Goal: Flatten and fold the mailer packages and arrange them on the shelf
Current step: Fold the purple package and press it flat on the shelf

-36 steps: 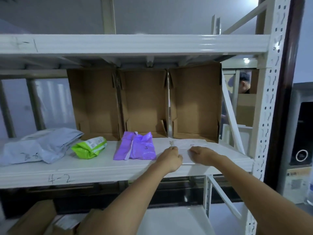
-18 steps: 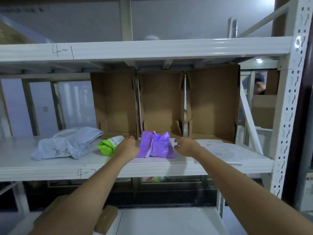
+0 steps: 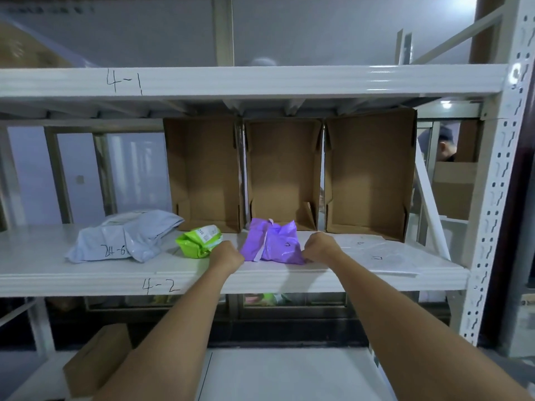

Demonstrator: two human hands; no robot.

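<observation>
1. The crumpled purple plastic mailer (image 3: 272,243) sits on the white metal shelf (image 3: 86,273), between both hands.
2. Left hand (image 3: 227,254) curled at its left edge, right hand (image 3: 320,246) pinching its right corner — the left's grip is hidden.
3. Risk: slick film slipping free, or nudging the green pouch (image 3: 199,241) just beside.

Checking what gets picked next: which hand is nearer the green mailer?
Left. The left hand touches the green mailer's right edge; the right hand is beyond the purple mailer.
</observation>
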